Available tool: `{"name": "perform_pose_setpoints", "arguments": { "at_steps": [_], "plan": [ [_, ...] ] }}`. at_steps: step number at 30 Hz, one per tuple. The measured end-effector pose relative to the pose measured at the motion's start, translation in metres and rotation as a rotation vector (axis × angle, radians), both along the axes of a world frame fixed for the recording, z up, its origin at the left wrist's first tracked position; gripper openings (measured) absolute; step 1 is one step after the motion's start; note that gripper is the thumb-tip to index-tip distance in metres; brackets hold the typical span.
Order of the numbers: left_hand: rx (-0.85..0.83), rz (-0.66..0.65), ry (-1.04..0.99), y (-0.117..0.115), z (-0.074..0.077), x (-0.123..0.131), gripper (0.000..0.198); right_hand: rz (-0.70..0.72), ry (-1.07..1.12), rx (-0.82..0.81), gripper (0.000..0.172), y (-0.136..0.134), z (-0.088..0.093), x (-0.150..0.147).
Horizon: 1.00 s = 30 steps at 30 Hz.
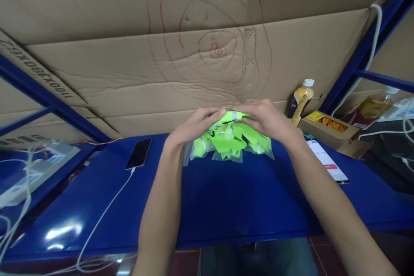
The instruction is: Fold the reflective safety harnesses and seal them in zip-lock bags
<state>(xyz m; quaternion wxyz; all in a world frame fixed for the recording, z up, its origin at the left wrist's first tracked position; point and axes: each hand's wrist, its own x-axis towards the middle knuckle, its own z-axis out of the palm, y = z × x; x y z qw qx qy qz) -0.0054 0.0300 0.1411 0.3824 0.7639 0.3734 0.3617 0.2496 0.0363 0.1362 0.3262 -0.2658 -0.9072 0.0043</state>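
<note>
Neon green pieces with grey stripes (pixel 229 138) lie in a pile at the back of the blue table, several of them in clear plastic bags. At the top of the pile, my left hand (pixel 198 124) has its fingers closed on the left side of a green striped piece. My right hand (pixel 267 118) is bent over the right side of the same piece, its fingers closed on it. The fingertips of both hands nearly meet and are partly hidden behind the green material.
A dark phone (pixel 139 154) on a white cable lies left. To the right are a lit phone (pixel 328 161), an open cardboard box (pixel 330 129) and a yellow bottle (pixel 301 101). Cardboard with red rings (pixel 218 51) stands behind. Power strips (pixel 42 170) lie far left.
</note>
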Motion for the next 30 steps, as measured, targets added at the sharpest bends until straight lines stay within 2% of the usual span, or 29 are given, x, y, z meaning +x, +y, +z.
{"name": "perform_pose_setpoints", "arguments": {
  "at_steps": [2, 7, 9, 11, 13, 17, 20, 23, 25, 27, 28, 30],
  "plan": [
    [0.009, 0.012, -0.005, -0.003, 0.003, -0.001, 0.046, 0.013, 0.033, 0.056, 0.034, 0.004, -0.004, -0.004],
    [-0.306, -0.108, -0.220, 0.000, -0.001, 0.006, 0.054, -0.006, 0.122, 0.151, 0.036, 0.004, -0.002, -0.008],
    [-0.332, -0.099, -0.294, 0.004, -0.005, 0.009, 0.054, 0.006, 0.078, 0.112, 0.038, -0.001, 0.003, -0.006],
    [-0.257, -0.052, -0.306, 0.007, -0.008, 0.009, 0.052, 0.020, -0.006, 0.029, 0.046, -0.007, 0.009, -0.002],
    [-0.109, -0.036, -0.220, 0.008, -0.007, 0.006, 0.050, 0.010, -0.040, -0.037, 0.051, -0.013, 0.013, 0.001],
    [0.193, -0.116, 0.049, 0.000, 0.003, 0.004, 0.036, -0.031, 0.041, -0.123, 0.036, -0.018, 0.015, 0.001],
    [0.324, -0.134, 0.173, -0.012, 0.012, 0.007, 0.029, -0.014, 0.010, -0.219, 0.039, -0.015, 0.013, 0.000],
    [0.420, -0.067, 0.236, -0.019, 0.017, 0.010, 0.025, 0.097, -0.117, -0.369, 0.025, -0.010, 0.013, 0.003],
    [0.468, 0.019, 0.213, -0.019, 0.016, 0.009, 0.030, 0.094, -0.123, -0.353, 0.020, -0.009, 0.016, 0.006],
    [0.394, 0.028, 0.136, -0.014, 0.012, 0.008, 0.048, -0.010, -0.064, -0.221, 0.014, -0.010, 0.018, 0.009],
    [0.295, -0.008, 0.070, -0.011, 0.008, 0.008, 0.057, -0.068, -0.028, -0.142, 0.017, -0.010, 0.018, 0.010],
    [0.036, -0.093, -0.101, -0.005, -0.001, 0.013, 0.069, -0.153, 0.054, 0.007, 0.036, -0.010, 0.016, 0.010]
  ]
}}
